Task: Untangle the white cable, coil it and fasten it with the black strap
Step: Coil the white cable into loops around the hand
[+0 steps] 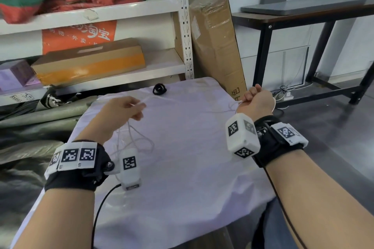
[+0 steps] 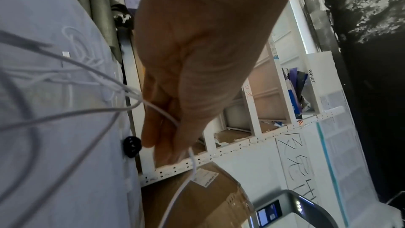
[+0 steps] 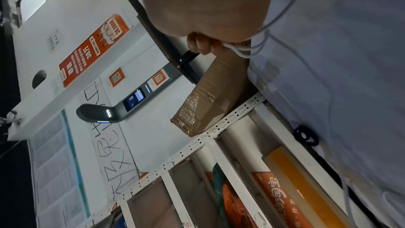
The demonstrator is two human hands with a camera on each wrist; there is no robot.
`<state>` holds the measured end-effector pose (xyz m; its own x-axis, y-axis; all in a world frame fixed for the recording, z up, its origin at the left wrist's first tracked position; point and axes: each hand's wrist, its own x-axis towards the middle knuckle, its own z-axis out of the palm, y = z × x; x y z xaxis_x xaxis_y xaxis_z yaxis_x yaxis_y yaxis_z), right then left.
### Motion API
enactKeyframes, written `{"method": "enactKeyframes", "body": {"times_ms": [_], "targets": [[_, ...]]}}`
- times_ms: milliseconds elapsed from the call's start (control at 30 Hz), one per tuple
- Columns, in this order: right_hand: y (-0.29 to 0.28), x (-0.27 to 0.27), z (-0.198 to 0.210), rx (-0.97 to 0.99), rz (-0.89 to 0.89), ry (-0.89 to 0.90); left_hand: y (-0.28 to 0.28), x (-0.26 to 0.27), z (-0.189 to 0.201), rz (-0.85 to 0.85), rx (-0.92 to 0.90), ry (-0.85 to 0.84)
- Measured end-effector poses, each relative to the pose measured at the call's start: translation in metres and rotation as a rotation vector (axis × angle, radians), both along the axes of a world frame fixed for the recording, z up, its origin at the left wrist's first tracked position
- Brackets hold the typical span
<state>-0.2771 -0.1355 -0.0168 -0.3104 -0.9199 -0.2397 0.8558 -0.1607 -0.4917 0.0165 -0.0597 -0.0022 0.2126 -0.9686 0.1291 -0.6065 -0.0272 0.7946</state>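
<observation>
The thin white cable (image 1: pixel 145 141) lies in loose tangled loops on the lilac cloth below my left hand (image 1: pixel 129 107). That hand pinches a strand between thumb and fingers, seen in the left wrist view as cable (image 2: pixel 194 166) leaving the left hand (image 2: pixel 173 136). A stretch runs across to my right hand (image 1: pixel 255 97), raised at the table's right edge. It is fisted round the cable (image 3: pixel 241 53), its fingers (image 3: pixel 203 44) curled tight. The black strap (image 1: pixel 159 89) sits coiled at the far edge of the cloth, apart from both hands, also visible as strap (image 2: pixel 131 146) and strap (image 3: pixel 305 135).
The cloth-covered table (image 1: pixel 192 178) is small. A white metal shelf rack (image 1: pixel 183 26) with a taped box (image 1: pixel 91 62) stands behind it. A tall cardboard carton (image 1: pixel 216 46) leans at the back right, and a dark table (image 1: pixel 303 16) stands farther right. Grey rolled sheeting (image 1: pixel 40 115) lies to the left.
</observation>
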Motion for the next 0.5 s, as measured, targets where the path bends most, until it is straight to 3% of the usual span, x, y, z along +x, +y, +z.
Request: {"method": "enactKeyframes", "body": {"times_ms": [100, 267, 500], "targets": [[0.004, 0.006, 0.002, 0.012, 0.053, 0.076, 0.008, -0.015, 0.007, -0.215, 0.132, -0.122], [0.006, 0.020, 0.003, -0.090, 0.203, 0.304, 0.014, -0.036, 0.012, -0.383, 0.223, -0.273], [0.026, 0.041, 0.007, -0.293, 0.562, 0.702, 0.021, -0.052, 0.018, -0.617, 0.433, -0.214]]}}
